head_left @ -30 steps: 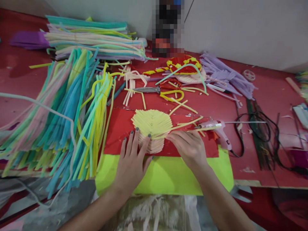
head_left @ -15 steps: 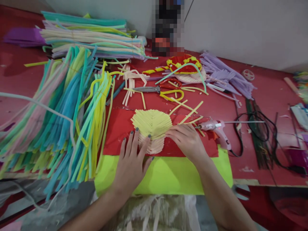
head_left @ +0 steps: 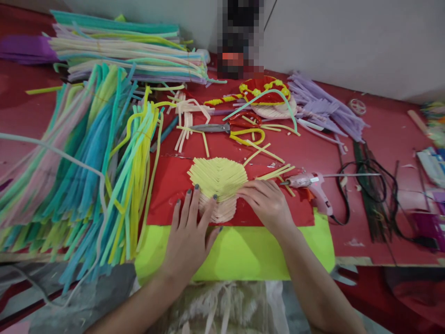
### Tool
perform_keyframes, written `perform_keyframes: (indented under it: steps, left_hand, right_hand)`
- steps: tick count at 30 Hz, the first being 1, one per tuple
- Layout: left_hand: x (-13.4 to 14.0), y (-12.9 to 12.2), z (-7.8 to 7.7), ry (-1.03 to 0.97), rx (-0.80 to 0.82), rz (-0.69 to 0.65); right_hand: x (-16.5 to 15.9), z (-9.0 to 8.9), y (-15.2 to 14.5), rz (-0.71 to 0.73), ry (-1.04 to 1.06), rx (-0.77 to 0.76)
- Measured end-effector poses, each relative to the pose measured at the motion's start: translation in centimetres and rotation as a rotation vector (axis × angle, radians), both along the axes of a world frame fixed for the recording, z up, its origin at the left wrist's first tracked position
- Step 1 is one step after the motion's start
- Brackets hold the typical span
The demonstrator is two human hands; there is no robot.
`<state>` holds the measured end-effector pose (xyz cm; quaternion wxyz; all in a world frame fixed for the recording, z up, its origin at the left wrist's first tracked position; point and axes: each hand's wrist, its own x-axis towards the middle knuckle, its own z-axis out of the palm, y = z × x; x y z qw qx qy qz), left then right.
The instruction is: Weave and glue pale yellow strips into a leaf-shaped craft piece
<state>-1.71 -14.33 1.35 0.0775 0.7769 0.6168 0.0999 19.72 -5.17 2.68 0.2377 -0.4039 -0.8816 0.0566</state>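
A leaf-shaped piece [head_left: 218, 174] of pale yellow pipe cleaners in slanting rows, with a pale pink lower part [head_left: 222, 211], lies on a red sheet [head_left: 167, 185]. My left hand [head_left: 189, 227] rests flat with its fingers apart, the fingertips touching the piece's lower left edge. At its right edge, the thumb and fingers of my right hand [head_left: 266, 202] are pinched together on what looks like the end of a yellow pipe cleaner, mostly hidden by the fingers. A pink glue gun [head_left: 309, 182] lies just right of that hand, and cut yellow strips [head_left: 278, 172] lie above it.
Bundles of coloured pipe cleaners [head_left: 86, 139] fill the left side, with more bundles [head_left: 132, 51] behind. Scissors [head_left: 215, 128] lie beyond the piece, near a red-and-yellow decorated ring [head_left: 264, 90]. A black cord [head_left: 347, 199] loops at right. A yellow-green sheet [head_left: 243, 255] covers the table's front edge.
My right hand stays pinched at the piece's edge, with a small shift of the fingers. A loose yellow strip above it lies lower now. The left hand has stayed in place.
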Motion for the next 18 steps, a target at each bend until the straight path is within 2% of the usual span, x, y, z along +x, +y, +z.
perform_keyframes:
  steps: [10, 18]
  left_hand:
    - [0.1, 0.0, 0.2, 0.041, 0.005, -0.012]
    - [0.1, 0.0, 0.2, 0.048, 0.014, -0.017]
  right_hand:
    - [-0.2, -0.3, -0.6, 0.004, 0.07, -0.09]
    - [-1.7, -0.8, -4.1, -0.128, 0.05, -0.033]
